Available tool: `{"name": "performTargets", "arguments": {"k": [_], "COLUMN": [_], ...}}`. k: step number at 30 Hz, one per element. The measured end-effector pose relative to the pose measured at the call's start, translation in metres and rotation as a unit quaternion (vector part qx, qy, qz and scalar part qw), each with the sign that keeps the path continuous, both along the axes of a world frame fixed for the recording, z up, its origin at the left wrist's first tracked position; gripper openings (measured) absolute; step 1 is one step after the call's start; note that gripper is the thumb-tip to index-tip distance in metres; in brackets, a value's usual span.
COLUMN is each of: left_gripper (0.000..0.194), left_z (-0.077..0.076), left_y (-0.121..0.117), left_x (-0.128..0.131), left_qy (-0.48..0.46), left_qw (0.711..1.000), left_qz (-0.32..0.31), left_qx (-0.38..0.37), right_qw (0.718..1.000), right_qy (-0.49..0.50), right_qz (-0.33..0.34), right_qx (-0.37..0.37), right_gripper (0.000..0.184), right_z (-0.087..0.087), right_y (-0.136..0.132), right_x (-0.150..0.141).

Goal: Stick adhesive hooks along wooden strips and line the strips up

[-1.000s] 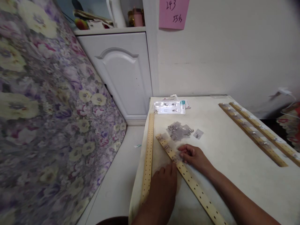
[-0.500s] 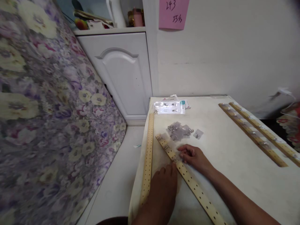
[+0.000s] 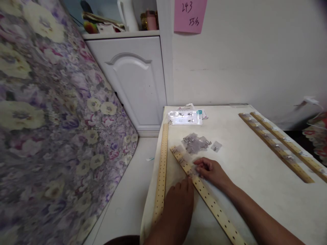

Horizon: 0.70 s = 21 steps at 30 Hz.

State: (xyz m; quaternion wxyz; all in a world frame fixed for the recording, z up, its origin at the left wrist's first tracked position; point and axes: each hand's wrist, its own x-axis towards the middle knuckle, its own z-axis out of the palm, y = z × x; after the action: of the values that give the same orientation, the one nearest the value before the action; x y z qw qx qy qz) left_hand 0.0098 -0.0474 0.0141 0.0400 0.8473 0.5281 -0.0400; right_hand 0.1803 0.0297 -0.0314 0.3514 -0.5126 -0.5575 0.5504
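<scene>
A pale wooden strip (image 3: 214, 205), dotted with dark holes, runs slantwise from the centre to the lower right on the tabletop (image 3: 245, 146) — its upper end carries clear square patches with small metal hooks (image 3: 183, 160). The right hand (image 3: 208, 169), fingers loosely curled, pinches the lowest patch's edge; the left hand (image 3: 180, 197) — fingers bent close together — touches the strip's left edge.
</scene>
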Motion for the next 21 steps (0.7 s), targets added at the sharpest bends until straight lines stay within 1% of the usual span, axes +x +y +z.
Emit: {"name": "performTargets", "arguments": {"k": [10, 17, 21], "left_gripper": [0.051, 0.05, 0.051], "left_z": [-0.0002, -0.0034, -0.0026], "left_y": [0.0, -0.0009, -0.0011], "left_x": [0.0, -0.0007, -0.0003], "left_qy": [0.0, -0.006, -0.007], "left_qw": [1.0, 1.0, 1.0], "left_qz": [-0.001, -0.005, -0.008], "left_qx": [-0.006, -0.001, -0.008], "right_qw": [1.0, 1.0, 1.0], "right_qy": [-0.01, -0.015, -0.005], "right_qz": [0.003, 0.007, 0.011], "right_qx": [0.023, 0.026, 0.022], "right_gripper": [0.017, 0.016, 0.017], "right_z": [0.0022, 0.0014, 0.0004], "right_y": [-0.0006, -0.0006, -0.0002], "right_x": [0.0, 0.0009, 0.0007]}}
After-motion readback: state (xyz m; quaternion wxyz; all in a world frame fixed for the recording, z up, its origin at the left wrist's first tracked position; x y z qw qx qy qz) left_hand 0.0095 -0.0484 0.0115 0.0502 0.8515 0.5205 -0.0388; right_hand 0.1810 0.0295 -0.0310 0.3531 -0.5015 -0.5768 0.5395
